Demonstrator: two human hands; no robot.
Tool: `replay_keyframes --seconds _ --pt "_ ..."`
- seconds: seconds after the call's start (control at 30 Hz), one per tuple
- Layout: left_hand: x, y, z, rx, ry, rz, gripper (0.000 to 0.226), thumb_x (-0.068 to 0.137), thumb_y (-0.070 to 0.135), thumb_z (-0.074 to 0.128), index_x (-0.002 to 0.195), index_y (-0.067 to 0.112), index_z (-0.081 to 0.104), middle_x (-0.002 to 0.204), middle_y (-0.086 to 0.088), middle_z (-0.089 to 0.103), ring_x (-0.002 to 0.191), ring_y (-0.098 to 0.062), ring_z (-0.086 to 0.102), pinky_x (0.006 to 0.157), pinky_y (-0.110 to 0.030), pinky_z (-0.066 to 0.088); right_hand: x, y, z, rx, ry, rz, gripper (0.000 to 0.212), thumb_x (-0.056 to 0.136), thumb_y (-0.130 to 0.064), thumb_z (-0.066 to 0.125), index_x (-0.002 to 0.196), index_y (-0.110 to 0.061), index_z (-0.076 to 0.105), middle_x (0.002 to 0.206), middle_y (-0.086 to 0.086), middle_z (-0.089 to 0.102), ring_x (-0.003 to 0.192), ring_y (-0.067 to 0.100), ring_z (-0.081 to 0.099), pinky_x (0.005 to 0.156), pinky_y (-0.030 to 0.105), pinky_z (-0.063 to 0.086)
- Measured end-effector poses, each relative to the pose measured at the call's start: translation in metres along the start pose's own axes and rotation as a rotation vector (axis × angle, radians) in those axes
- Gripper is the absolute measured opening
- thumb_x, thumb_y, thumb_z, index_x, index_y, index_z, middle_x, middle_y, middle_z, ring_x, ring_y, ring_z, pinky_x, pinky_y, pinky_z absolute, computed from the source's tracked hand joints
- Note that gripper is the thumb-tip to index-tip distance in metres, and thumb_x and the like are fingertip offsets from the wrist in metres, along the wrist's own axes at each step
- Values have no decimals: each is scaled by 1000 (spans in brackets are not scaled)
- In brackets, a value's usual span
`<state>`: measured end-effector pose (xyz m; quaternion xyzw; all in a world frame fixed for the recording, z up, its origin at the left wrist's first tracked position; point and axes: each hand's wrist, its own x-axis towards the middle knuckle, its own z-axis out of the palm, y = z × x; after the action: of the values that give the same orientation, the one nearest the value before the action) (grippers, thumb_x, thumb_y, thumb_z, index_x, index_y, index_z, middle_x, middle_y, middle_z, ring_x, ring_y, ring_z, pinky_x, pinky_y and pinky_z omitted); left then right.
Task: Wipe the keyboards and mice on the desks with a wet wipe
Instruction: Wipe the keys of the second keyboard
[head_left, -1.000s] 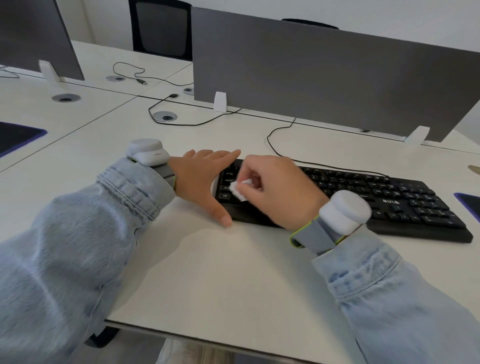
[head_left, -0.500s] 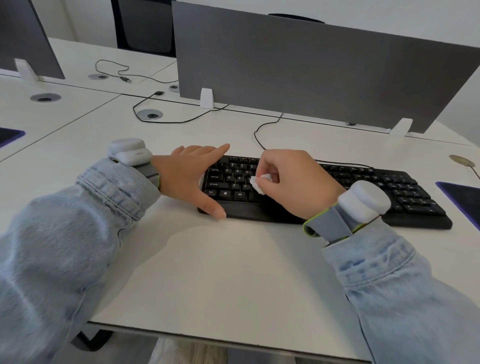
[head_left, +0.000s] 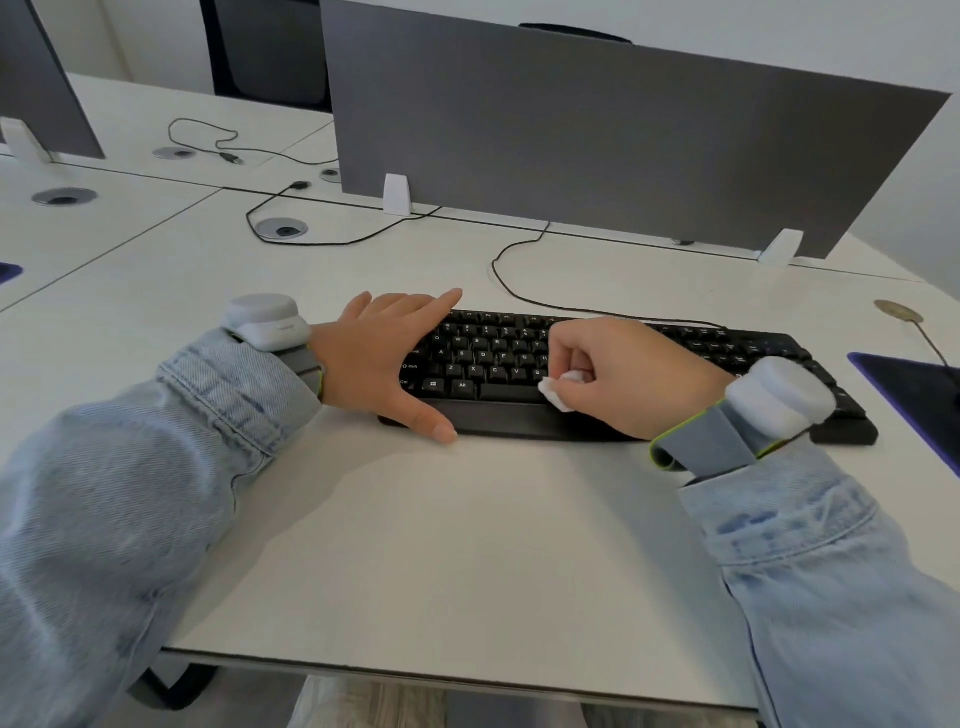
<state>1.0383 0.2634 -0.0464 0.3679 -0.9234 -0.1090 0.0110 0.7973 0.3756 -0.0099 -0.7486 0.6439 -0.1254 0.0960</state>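
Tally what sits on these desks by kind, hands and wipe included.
Keyboard: 1
Wet wipe: 1
Hands: 2, left hand and right hand
Divider panels: 2, and
Round cable grommets: 4
Dark mats: 2, and
Total: 12

Matt black plastic keyboard (head_left: 519, 358) with smooth keys, soft white fibrous wipe (head_left: 558, 393) just above its palm rest, smooth matt off-white tabletop (head_left: 467, 545) beneath it, faded denim cloth sleeves (head_left: 130, 467) beside it, grey matt divider panel (head_left: 597, 140) behind it
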Motion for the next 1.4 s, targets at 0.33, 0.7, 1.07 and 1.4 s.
replay_keyframes --seconds 0.33,0.7,1.07,1.4 --pt "8 13 11 71 84 12 144 43 107 33 159 34 -12 161 8 21 150 -19 12 123 -55 3 14 -38 31 57 186 -166 9 88 -25 60 81 -19 60 72 -8 56 69 10 50 65 26 41" --pt "9 17 12 33 99 -31 138 46 110 21 160 35 -7 160 11 23 151 -18 11 123 -55 -2 -16 5 17 13 161 58 13 90 -13 45 80 -18 52 81 -4 55 77 17 53 65 28 39" --pt "8 16 8 -27 118 -80 125 59 104 11 161 34 -3 163 7 24 152 -18 13 124 -54 -3 -38 26 7 2 207 124 13 93 -17 47 82 -15 54 82 -1 61 79 18 56 69 32 48" --pt "17 -1 7 -149 189 -84 99 77 83 5 160 30 15 150 11 46 143 -19 32 122 -55 4 -41 37 1 -80 276 237 13 93 -20 50 80 -17 54 77 -4 58 77 20 56 66 32 45"
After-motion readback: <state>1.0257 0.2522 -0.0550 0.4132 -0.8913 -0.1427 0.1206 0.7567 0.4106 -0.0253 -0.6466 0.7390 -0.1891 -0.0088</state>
